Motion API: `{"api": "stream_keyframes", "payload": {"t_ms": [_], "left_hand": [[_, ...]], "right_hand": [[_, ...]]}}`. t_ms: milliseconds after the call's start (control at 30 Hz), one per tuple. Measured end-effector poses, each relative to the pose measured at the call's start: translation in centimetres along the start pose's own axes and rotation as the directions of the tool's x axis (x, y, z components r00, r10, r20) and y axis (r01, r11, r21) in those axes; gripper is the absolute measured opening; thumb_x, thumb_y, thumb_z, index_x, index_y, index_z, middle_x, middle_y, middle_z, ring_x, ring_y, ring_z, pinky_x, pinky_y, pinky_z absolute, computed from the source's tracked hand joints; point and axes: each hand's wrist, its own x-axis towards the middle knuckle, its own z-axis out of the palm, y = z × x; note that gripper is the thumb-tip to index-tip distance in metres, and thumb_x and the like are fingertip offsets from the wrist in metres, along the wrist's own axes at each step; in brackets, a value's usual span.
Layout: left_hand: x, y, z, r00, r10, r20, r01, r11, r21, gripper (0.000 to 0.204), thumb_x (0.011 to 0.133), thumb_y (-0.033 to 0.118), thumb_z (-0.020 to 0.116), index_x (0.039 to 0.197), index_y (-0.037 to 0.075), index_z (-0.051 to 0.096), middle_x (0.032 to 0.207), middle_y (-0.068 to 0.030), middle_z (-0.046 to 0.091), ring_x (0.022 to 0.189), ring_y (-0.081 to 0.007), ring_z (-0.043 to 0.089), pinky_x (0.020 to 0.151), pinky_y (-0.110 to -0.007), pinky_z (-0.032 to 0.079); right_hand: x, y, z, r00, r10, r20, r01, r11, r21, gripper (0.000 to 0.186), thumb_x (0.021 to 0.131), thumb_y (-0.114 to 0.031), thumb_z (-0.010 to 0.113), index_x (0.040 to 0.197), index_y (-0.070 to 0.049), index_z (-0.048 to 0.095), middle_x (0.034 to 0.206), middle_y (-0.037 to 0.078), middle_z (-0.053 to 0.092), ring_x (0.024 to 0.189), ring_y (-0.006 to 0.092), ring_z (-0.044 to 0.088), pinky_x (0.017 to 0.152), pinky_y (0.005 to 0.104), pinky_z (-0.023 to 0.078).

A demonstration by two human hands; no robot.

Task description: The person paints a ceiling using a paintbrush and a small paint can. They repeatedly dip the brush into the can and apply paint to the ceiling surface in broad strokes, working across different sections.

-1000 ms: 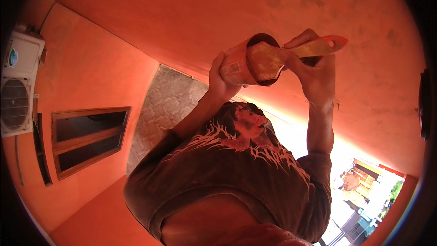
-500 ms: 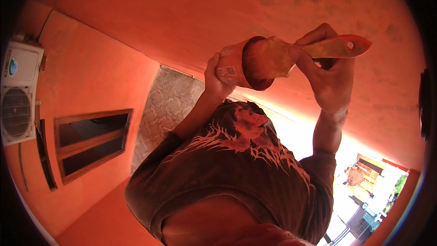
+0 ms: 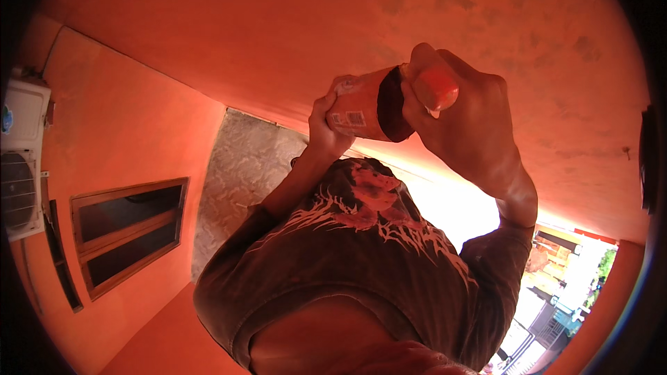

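My left hand (image 3: 324,125) is wrapped round a small orange paint pot (image 3: 361,105), which lies tilted with its dark mouth toward my right hand. A pale printed label shows on the pot's side. My right hand (image 3: 476,121) is closed round a paintbrush (image 3: 438,89) at the pot's mouth. The butt of the red-smeared handle points at me. The bristles are hidden behind my fingers, so I cannot tell whether they are in the pot.
An orange wall (image 3: 278,21) with darker patches spans the top. At left are a white air-conditioner outdoor unit (image 3: 21,167) and a wood-framed window (image 3: 132,229). A grey patterned surface (image 3: 240,160) lies beyond my left arm. Bright daylight and a slatted gate (image 3: 552,333) show at lower right.
My right hand has swung left to the pot's mouth and turned over, so the brush handle now points at me instead of right. The pot has stayed nearly in place.
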Motion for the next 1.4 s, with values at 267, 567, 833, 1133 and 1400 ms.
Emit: {"api": "stream_keyframes", "payload": {"t_ms": [267, 567, 833, 1133, 1400], "left_hand": [[-0.8, -1.2, -2.7, 0.989, -0.003, -0.148, 0.009, 0.999, 0.036, 0.047, 0.106, 0.041, 0.043, 0.141, 0.011, 0.055, 0.131, -0.0047, 0.063, 0.114, -0.0166, 0.062, 0.092, -0.039, 0.056], [1.0, -1.0, 3.0, 0.959, -0.021, -0.284, 0.054, 0.992, 0.111, 0.052, 0.1, 0.054, 0.049, 0.13, 0.014, 0.062, 0.112, -0.001, 0.069, 0.095, -0.0193, 0.067, 0.069, -0.039, 0.058], [1.3, -0.8, 2.1, 0.976, -0.182, 0.12, 0.193, 0.977, -0.09, 0.061, 0.094, 0.063, 0.05, 0.136, 0.02, 0.056, 0.126, -0.0083, 0.064, 0.1, -0.0343, 0.064, 0.057, -0.036, 0.048], [1.4, 0.0, 1.7, 0.979, -0.163, 0.122, 0.185, 0.961, -0.207, 0.065, 0.094, 0.065, 0.05, 0.139, 0.018, 0.053, 0.127, -0.0098, 0.062, 0.099, -0.0373, 0.062, 0.056, -0.035, 0.046], [0.3, 1.6, 0.0, 0.988, -0.098, 0.117, 0.126, 0.954, -0.271, 0.07, 0.091, 0.067, 0.052, 0.14, 0.016, 0.052, 0.126, -0.0123, 0.062, 0.1, -0.037, 0.061, 0.057, -0.034, 0.046]], "right_hand": [[-1.6, 4.3, 0.1, 0.987, 0.109, -0.121, -0.033, 0.863, 0.504, 0.016, 0.088, -0.006, 0.076, 0.094, -0.007, 0.061, 0.082, 0.004, 0.062, 0.072, 0.0154, 0.064, 0.062, 0.0339, 0.052], [-4.6, 7.2, 4.6, 0.852, 0.523, -0.009, -0.163, 0.282, 0.945, 0.016, 0.091, -0.008, 0.074, 0.094, -0.006, 0.059, 0.088, 0.001, 0.059, 0.081, 0.0112, 0.059, 0.072, 0.029, 0.051], [-5.0, 7.4, 0.6, 0.716, 0.652, -0.249, 0.336, -0.009, 0.942, 0.017, 0.103, -0.016, 0.057, 0.116, -0.005, 0.056, 0.112, 0.007, 0.062, 0.096, 0.0198, 0.068, 0.078, 0.0348, 0.06], [0.2, 4.8, -1.7, 0.718, 0.578, -0.387, 0.556, -0.142, 0.819, 0.009, 0.107, -0.018, 0.056, 0.115, -0.014, 0.053, 0.115, 0.001, 0.058, 0.107, 0.0205, 0.063, 0.091, 0.0427, 0.055], [8.8, 0.5, -7.7, 0.503, 0.316, -0.804, 0.694, 0.407, 0.594, 0.017, 0.099, -0.002, 0.065, 0.106, -0.008, 0.051, 0.104, 0.004, 0.064, 0.099, 0.0162, 0.065, 0.082, 0.0339, 0.056]]}}
